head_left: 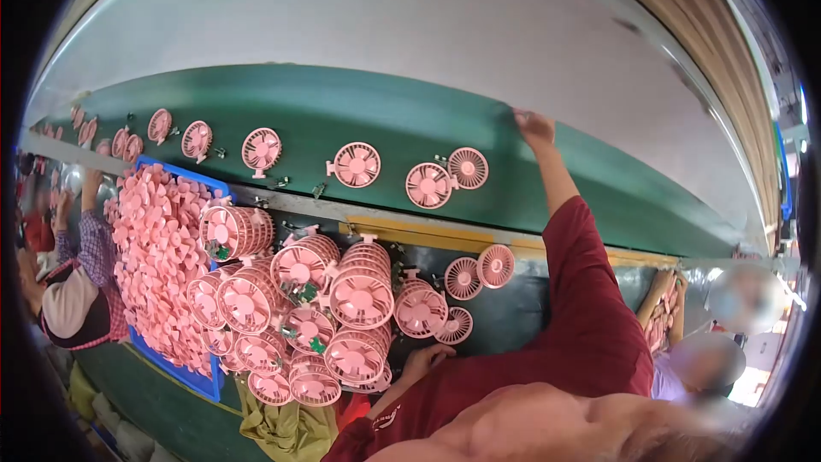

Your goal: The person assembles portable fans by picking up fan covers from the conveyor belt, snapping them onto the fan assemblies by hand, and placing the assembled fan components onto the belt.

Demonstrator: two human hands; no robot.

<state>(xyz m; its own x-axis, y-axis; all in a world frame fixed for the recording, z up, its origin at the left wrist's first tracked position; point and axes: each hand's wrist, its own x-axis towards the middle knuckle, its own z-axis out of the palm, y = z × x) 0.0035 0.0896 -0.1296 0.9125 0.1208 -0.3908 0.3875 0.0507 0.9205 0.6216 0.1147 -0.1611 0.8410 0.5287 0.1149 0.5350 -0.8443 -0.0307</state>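
My right hand (536, 127) reaches across to the far edge of the green belt (385, 103). Its fingers are small and blurred, and I see nothing clearly held in them. My left hand (425, 359) lies low on the near worktop, fingers stretched out and apparently holding nothing. It is just below a loose pink fan grille (455, 325) and beside a stack of pink fan housings (419, 308). On the belt nearest my right arm, a pink round grille (468, 168) sits against a fan housing with blades (428, 186).
More fan housings (357, 164) and small green circuit boards (319, 191) lie along the belt. Stacked housings (361, 295) crowd the worktop beside a blue-rimmed tray (175, 370) of pink fan blades (158, 265). Co-workers' arms (91, 188) show at left and right (657, 295).
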